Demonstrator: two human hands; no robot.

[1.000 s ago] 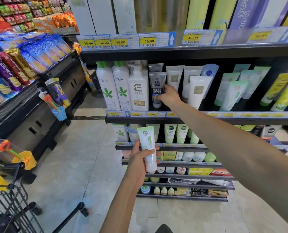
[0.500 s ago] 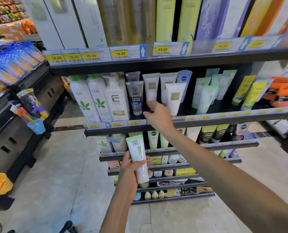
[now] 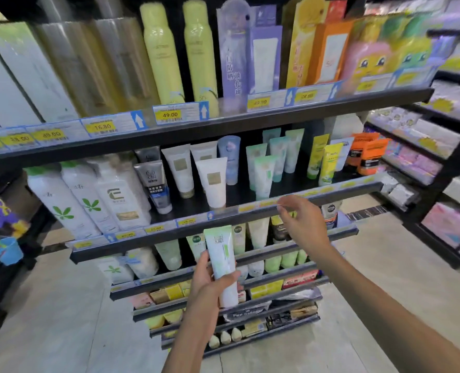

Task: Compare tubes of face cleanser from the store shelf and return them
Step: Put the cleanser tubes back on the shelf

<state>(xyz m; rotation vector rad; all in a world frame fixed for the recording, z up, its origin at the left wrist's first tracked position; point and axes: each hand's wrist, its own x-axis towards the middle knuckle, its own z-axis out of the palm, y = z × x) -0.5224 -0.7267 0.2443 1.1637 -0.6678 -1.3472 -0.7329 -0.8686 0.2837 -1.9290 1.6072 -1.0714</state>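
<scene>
Black store shelving (image 3: pixel 223 130) across the whole view, several tiers deep, pale tiled floor (image 3: pixel 62 305) below. On the top tier, tall yellow spray cans (image 3: pixel 164 55) beside purple and orange boxed goods. Yellow price tags (image 3: pixel 169 114) along the shelf edges, partly blurred. On the middle tier (image 3: pixel 317 200), at left, white pump and spray bottles with green leaf marks (image 3: pixel 62 203); beside them a grey tube marked MEN (image 3: pixel 154 184) standing cap down; then white tubes with gold labels (image 3: pixel 212 181); further right pale green tubes (image 3: pixel 263 176), yellow tubes (image 3: pixel 329 162) and orange packs (image 3: pixel 368 154). Lower tiers crowded with more small tubes and boxes, too blurred to tell apart.

Two bare forearms reaching up from the bottom of the view. Left hand (image 3: pixel 210 281) low and central, in front of the lower tiers, grip wrapped around a white-and-green cleanser tube (image 3: pixel 222 259), held upright with the cap end down and the flat crimped end up, label facing the camera. Right hand (image 3: pixel 301 224) higher and to the right, just in front of the middle tier's front edge, below the pale green tubes; grip narrow, thumb and forefinger nearly pinched together, holding nothing, touching no tube.
</scene>
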